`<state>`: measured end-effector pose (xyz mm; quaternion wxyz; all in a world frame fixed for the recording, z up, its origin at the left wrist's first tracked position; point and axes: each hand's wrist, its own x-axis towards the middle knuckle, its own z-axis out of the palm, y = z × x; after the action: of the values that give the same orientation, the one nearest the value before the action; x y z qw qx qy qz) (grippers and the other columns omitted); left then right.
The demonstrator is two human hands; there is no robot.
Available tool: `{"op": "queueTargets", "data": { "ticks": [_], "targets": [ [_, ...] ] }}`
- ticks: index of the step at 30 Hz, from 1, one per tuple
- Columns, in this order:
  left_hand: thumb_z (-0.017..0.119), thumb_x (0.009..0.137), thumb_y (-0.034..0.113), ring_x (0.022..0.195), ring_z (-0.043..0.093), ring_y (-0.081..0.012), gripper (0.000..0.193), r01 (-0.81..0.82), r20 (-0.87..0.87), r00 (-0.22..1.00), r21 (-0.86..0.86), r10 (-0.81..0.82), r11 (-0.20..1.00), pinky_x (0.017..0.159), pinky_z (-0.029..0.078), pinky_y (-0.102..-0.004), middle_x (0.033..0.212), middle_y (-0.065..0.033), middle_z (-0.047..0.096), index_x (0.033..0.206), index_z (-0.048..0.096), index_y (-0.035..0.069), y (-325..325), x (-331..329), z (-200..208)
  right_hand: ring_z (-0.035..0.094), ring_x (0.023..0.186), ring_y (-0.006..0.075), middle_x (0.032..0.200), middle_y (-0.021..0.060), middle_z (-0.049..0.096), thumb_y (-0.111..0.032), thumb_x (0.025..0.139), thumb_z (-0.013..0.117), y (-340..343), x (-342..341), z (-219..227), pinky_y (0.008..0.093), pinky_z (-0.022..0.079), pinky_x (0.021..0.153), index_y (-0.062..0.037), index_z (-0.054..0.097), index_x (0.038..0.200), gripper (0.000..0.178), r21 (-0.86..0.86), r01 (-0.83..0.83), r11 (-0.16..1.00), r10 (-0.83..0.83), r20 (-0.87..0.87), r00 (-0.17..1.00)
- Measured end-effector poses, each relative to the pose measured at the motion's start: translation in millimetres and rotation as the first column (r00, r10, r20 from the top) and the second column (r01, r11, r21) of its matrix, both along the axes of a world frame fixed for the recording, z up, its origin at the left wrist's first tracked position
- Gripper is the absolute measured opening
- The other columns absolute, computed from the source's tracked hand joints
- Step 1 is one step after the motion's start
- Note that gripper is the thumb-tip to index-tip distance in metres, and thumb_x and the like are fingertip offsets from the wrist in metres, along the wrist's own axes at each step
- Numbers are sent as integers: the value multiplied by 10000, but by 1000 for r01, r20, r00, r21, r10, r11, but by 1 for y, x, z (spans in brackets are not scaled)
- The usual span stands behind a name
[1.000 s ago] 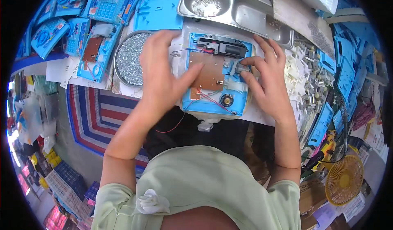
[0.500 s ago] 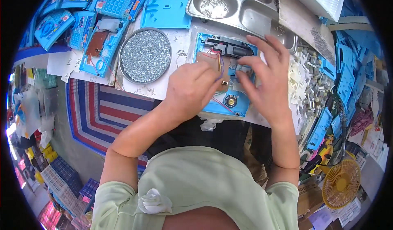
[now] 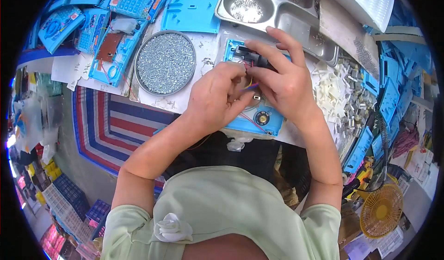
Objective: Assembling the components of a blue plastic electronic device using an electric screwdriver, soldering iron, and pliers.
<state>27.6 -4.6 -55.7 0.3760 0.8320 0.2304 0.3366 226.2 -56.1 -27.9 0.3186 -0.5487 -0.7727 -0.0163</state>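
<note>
White worktop (image 3: 204, 52) bears an open blue housing (image 3: 276, 121) before the person, with a round black speaker (image 3: 262, 117), a black block (image 3: 262, 61) and thin coloured wires (image 3: 251, 86). It lies between a dish (image 3: 194, 66) of metal pins (image 3: 165, 63) and heaped white pieces (image 3: 330, 86); the left hand (image 3: 215, 96) pinches the wires, while the right hand (image 3: 291, 82), some fingers spread, hides part of the block, its grip unclear. The housing's long axis points away from the person, speaker end nearest.

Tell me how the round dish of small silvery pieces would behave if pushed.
The round dish probably feels heavy, being filled with metallic-looking silvery pieces. Its broad shape should resist tipping. Those small, loose pieces may spill if jolted.
</note>
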Motion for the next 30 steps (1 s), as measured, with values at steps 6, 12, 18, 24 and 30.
{"op": "queueTargets", "data": {
  "ticks": [6,12,18,24,30],
  "targets": [
    [800,765,38,796,659,-342,490,-58,-78,995,76,64,995,684,536,-420,962,-158,619,1186,550,16,0,4,0,516,1300,364,1269,62,702,-23,670,801,-24,20,-9,457,492,1013,-114,772,888,238,-50,107,993,-115,-193,974],
    [766,775,15,802,656,-341,421,10,-70,998,60,-5,998,669,536,-406,959,-132,630,1156,589,42,5,6,5,534,1281,352,1259,77,712,-16,687,805,-32,18,-6,453,465,1045,-92,771,891,221,-116,129,985,-158,-280,947],
    [763,812,12,726,634,-264,210,58,1,998,153,-59,987,612,495,-353,870,-95,645,1003,683,46,15,27,14,562,1228,338,1212,93,726,-20,698,818,-36,13,-4,447,466,1021,-66,739,865,191,-56,177,983,-186,-319,930],
    [794,758,82,738,636,-232,214,117,-52,993,373,-105,920,651,442,-364,850,-39,645,951,701,88,26,38,11,576,1171,327,1170,92,732,-22,684,829,-38,9,-7,427,481,987,-72,732,859,206,-41,193,980,-195,-338,921],
    [795,758,82,730,623,-232,217,198,-56,980,403,-192,893,677,437,-367,847,-39,640,950,693,94,37,32,8,576,1144,335,1151,85,731,-38,673,841,-44,13,-12,424,496,951,-76,717,844,215,-16,191,981,-189,-254,949]
  ]
}}
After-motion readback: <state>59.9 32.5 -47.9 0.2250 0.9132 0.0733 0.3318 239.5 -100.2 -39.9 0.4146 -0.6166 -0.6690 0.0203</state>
